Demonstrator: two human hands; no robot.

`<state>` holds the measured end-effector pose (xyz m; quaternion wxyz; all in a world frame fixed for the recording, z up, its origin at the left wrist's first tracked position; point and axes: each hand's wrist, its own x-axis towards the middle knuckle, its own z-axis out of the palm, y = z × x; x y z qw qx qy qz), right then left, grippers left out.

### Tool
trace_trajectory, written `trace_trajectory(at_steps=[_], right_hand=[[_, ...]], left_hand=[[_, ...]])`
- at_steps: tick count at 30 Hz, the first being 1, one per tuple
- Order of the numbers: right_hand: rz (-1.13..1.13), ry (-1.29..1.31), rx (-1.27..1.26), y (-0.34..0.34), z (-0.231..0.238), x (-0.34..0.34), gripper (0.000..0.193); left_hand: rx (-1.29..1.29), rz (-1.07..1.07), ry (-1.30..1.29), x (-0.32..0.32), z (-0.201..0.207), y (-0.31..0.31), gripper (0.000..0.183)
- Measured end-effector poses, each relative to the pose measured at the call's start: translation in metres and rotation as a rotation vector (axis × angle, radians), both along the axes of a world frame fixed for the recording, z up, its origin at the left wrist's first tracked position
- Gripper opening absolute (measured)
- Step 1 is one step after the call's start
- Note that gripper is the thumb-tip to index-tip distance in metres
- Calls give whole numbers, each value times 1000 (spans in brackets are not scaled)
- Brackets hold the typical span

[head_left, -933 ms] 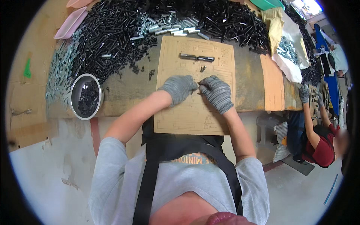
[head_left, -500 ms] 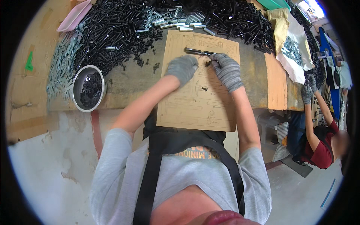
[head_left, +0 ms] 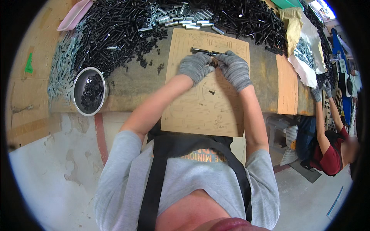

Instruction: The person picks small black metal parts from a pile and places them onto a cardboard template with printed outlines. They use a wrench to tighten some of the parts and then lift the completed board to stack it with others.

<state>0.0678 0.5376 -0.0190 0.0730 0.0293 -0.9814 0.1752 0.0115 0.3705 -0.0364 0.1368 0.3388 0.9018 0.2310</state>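
Note:
A tan printed card (head_left: 185, 109) with outline drawings of parts lies on the bench in front of me. My left hand (head_left: 195, 68), in a grey knit glove, has come in over its upper half, fingers curled inward. Facing it, my gloved right hand (head_left: 233, 70) has its fingers bent together. Between the two sets of fingertips are small dark pieces (head_left: 214, 64), too small to make out. Just beyond the fingers, black bolts (head_left: 200, 51) lie in a row across the card. Lower down on it rests a single small black screw (head_left: 211, 92).
Heaps of black bolts (head_left: 119, 32) and silver sleeves (head_left: 190, 24) cover the far bench. At left stands a metal bowl (head_left: 106, 98) of black parts, with a pink scoop (head_left: 75, 14) behind. Right are paper-wrapped silver parts (head_left: 303, 49) and a co-worker's gloved hands (head_left: 322, 91).
My left hand has moved right and slightly farther forward, up to the small dark pieces by my right hand. My right hand has barely shifted. The bolts on the card stay in place.

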Motion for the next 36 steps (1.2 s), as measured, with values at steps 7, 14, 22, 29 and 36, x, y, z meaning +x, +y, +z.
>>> trace_trajectory(at_steps=[7, 14, 22, 29, 36], right_hand=[[0, -46, -132, 11, -11, 5, 20], [-32, 67, -176, 14, -25, 3, 16], [1, 171, -104, 17, -39, 5, 16], [-216, 17, -520, -4, -11, 33, 33], [22, -121, -145, -31, 4, 96, 25]], left_hand=[[90, -20, -37, -1, 1, 14, 35], [24, -3, -64, -11, -2, 22, 31], [57, 11, -57, -9, -4, 22, 30], [219, 139, -6, 2, 11, -20, 34], [-250, 505, -42, 0, 17, -145, 44]])
